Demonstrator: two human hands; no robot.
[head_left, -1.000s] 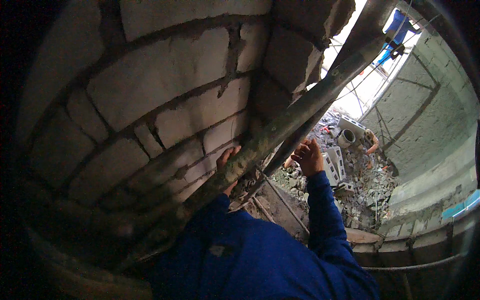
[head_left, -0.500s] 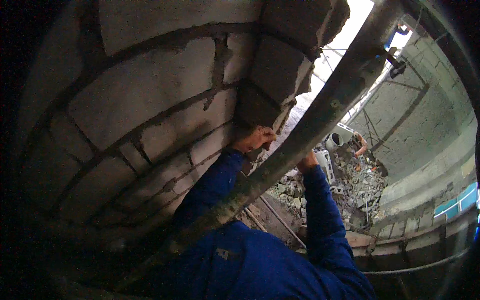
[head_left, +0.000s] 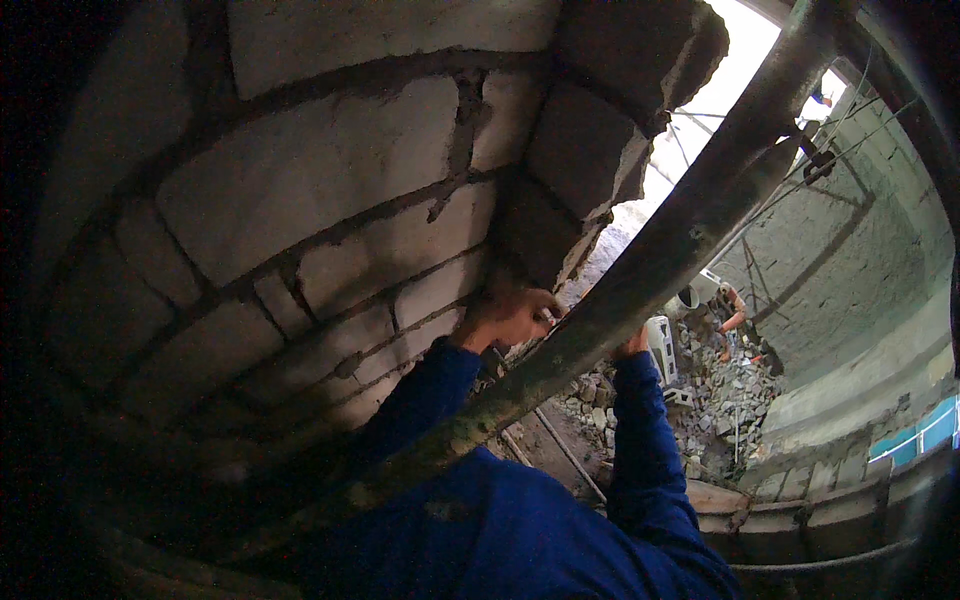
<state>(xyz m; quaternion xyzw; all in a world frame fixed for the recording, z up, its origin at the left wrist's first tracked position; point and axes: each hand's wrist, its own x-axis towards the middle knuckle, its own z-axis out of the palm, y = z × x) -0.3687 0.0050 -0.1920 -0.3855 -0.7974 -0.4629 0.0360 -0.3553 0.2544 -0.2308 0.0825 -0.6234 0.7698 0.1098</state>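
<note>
My left hand (head_left: pixel 513 318) is raised beside the block wall (head_left: pixel 385 240), close to its broken end. Its fingers are curled in, blurred and dark; anything between them is too small to make out. A thick metal pole (head_left: pixel 620 310) runs slantwise in front of me, between my two forearms. My right hand (head_left: pixel 632 345) is on the pole's far side, and the pole covers its fingers. Whether it grips the pole or something behind it cannot be seen. Both arms wear blue sleeves.
Broken stone rubble (head_left: pixel 725 405) lies below on the right, with a hollow block (head_left: pixel 660 348) near my right hand. What looks like another person's bare arm (head_left: pixel 736 308) shows beyond. A clamp (head_left: pixel 818 165) sits near the pole's top. Thin rods (head_left: pixel 570 455) slant beneath me.
The view has shifted, moving the wall and pole rightward. My left hand has come lower along the wall, nearer the pole. My right hand remains behind the pole.
</note>
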